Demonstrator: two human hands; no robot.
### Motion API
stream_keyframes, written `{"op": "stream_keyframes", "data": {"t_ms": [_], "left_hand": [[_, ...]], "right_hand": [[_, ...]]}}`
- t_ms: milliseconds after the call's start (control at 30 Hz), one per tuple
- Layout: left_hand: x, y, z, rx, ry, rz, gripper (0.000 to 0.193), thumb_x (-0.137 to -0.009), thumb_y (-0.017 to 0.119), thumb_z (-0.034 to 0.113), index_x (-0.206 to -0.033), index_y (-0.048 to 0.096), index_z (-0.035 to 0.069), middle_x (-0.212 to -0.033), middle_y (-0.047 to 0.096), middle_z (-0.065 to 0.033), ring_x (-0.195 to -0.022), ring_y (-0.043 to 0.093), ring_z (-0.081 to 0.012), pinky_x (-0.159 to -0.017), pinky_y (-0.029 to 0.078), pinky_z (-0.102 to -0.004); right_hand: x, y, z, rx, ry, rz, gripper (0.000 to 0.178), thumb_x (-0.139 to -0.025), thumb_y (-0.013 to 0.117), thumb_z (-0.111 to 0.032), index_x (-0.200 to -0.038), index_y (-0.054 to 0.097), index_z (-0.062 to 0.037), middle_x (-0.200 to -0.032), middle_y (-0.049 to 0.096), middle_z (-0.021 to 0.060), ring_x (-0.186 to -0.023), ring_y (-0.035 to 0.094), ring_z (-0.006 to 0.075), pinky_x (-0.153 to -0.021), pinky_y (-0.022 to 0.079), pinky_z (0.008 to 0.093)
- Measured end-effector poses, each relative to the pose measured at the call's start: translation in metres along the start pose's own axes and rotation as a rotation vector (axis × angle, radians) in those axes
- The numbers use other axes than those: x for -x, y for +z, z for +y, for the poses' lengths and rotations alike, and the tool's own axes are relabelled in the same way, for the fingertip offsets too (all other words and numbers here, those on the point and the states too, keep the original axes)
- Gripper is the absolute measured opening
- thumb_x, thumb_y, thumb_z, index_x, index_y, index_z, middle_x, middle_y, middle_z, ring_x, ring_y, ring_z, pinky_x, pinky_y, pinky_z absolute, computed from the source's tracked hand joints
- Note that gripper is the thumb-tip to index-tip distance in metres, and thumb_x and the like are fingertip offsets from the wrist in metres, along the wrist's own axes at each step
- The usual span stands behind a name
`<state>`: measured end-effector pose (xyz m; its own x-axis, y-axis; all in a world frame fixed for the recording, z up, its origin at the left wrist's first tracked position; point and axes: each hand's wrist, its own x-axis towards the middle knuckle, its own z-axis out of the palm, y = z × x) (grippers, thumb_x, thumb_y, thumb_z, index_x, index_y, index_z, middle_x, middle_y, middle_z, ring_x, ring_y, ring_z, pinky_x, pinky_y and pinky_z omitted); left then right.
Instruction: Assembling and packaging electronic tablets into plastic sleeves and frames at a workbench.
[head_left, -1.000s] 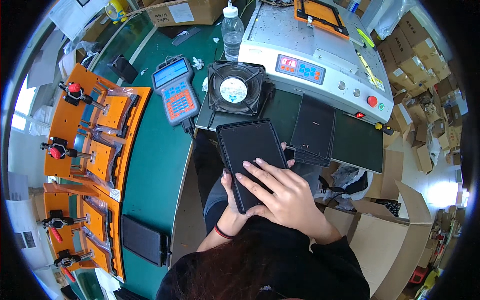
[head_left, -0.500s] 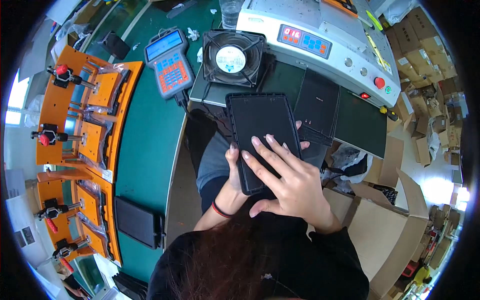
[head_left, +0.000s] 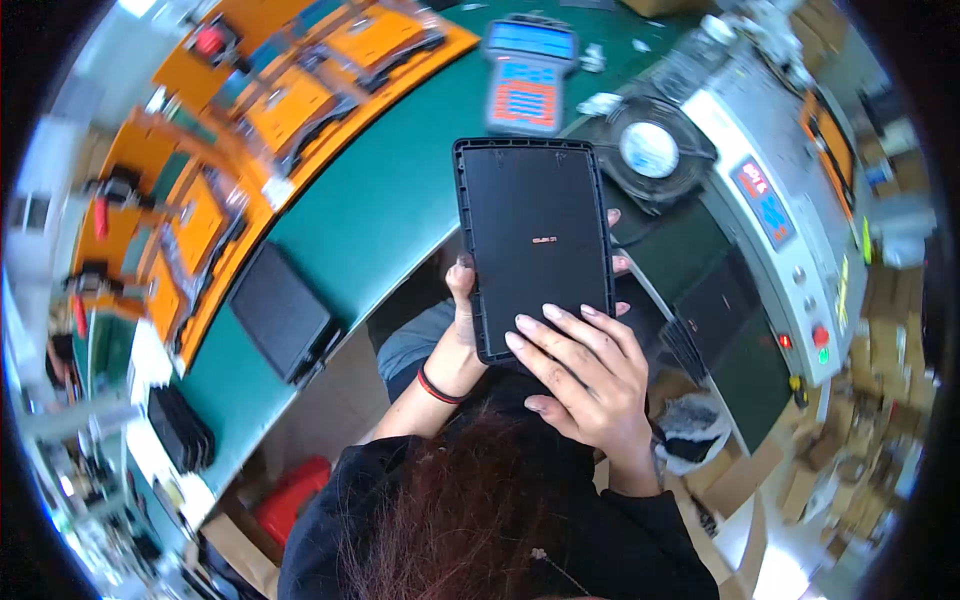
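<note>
A black rectangular plastic cover [head_left: 540, 220] with a raised, notched rim is held up in front of me, its flat inner face toward me. My left hand [head_left: 460, 300] grips it from beneath: the thumb rests at the left edge, and fingertips show past the right edge. Most of that hand is hidden behind the cover. My right hand [head_left: 592, 385] lies over the lower right part, fingers stretched and slightly apart, the tips at the cover's surface. Its thumb points left, below the cover's bottom edge.
On the green bench [head_left: 370, 245] stand orange clamp fixtures [head_left: 290, 110], a handheld keypad device [head_left: 525, 85] and another black cover [head_left: 280, 310]. To the right are a fan [head_left: 650, 150], a white machine with a control panel [head_left: 765, 205] and dark sheets [head_left: 715, 300]. Cardboard boxes [head_left: 745, 480] lie lower right.
The view has turned left, so the bench things sit further right. My right hand has slid down toward the cover's lower edge, uncovering its middle. My left hand keeps its hold.
</note>
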<state>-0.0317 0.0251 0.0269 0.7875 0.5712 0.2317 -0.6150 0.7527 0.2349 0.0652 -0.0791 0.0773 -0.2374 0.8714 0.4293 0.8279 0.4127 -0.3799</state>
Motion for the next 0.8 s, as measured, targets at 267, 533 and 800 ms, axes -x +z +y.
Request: {"op": "stream_keyframes", "data": {"t_ms": [267, 533, 800], "left_hand": [[0.068, -0.016, 0.02, -0.188, 0.44, 0.28, 0.101, -0.071, 0.045, 0.076, -0.141, 0.021, 0.007, -0.14, 0.028, -0.0211, -0.12, 0.041, -0.0432, -0.095, 0.042, -0.0536], [0.106, -0.01, 0.032, -0.178, 0.601, 0.292, 0.1, -0.072, 0.043, 0.076, -0.141, 0.021, 0.006, -0.139, 0.029, -0.0207, -0.12, 0.041, -0.0426, -0.095, 0.042, -0.0528], [0.111, 0.006, 0.056, -0.202, 0.301, 0.266, 0.124, -0.053, 0.07, 0.069, -0.143, 0.014, 0.006, -0.142, 0.023, -0.0255, -0.125, 0.033, -0.0424, -0.102, 0.033, -0.0526]], "right_hand": [[-0.036, 0.033, -0.013, -0.067, -0.224, -0.255, 0.048, -0.081, 0.051, -0.048, -0.118, 0.06, -0.0181, -0.122, 0.056, 0.0028, -0.115, 0.052, 0.0196, -0.097, 0.034, 0.0465], [-0.051, 0.052, -0.039, -0.106, -0.367, -0.334, 0.049, -0.083, 0.046, -0.049, -0.116, 0.061, -0.0158, -0.12, 0.057, 0.0064, -0.114, 0.053, 0.024, -0.099, 0.03, 0.052], [-0.054, 0.057, -0.016, -1.041, 0.438, 0.247, 0.035, -0.086, 0.05, -0.026, -0.108, 0.041, -0.0011, -0.095, 0.046, 0.0096, -0.089, 0.05, 0.0172, -0.084, 0.043, 0.0344]]}}
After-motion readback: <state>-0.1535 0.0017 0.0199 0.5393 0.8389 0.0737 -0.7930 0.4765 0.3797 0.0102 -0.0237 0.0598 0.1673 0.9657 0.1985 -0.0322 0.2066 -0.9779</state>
